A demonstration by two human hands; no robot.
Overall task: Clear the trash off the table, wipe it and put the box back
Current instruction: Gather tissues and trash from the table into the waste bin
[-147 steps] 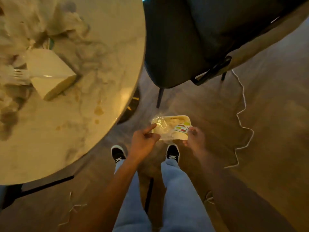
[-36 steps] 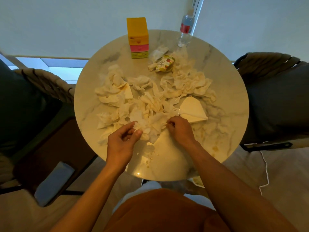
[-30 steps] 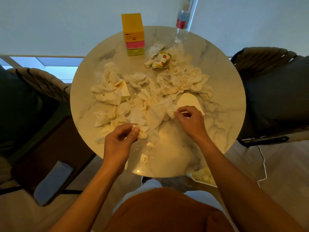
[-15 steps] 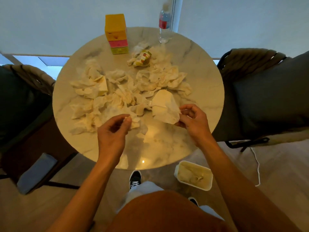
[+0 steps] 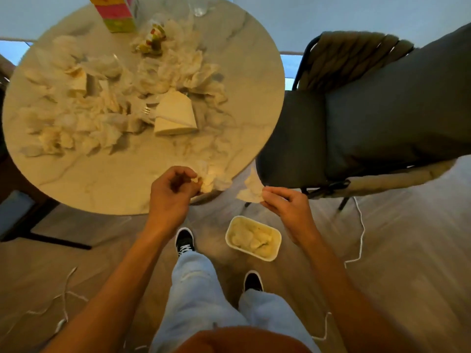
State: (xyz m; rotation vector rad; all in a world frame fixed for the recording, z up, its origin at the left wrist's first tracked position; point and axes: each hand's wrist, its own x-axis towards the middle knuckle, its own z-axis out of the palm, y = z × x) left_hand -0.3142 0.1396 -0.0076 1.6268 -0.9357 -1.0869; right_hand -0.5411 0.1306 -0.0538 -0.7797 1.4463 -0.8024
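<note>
Head view: the left hand (image 5: 169, 192), low centre of the frame at the near rim of the table (image 5: 257, 80), has its grip curled round a crumpled tissue (image 5: 212, 180). The right hand (image 5: 285, 207), just right of it and off the table edge, pinches a second tissue scrap (image 5: 251, 191) between thumb and fingertips. Below and between the hands, on the floor, sits a white tub (image 5: 253, 238) already partly filled with pale wads.

To do this step well, I would carry both scraps straight over the tub and let go low, so that nothing light drifts onto the floor, then go back for bigger handfuls rather than single pieces.

Much is left: a heap of crumpled tissues (image 5: 102, 105) covers the left and middle of the round marble table, with a folded paper wedge (image 5: 175, 114) and a plastic fork (image 5: 146, 110) in its midst. The coloured box (image 5: 117, 14) stands at the top edge, a crushed wrapper (image 5: 151, 42) just below it. A dark cushioned chair (image 5: 382, 105) fills the upper right; a white cord (image 5: 356, 225) trails across the wooden floor.
</note>
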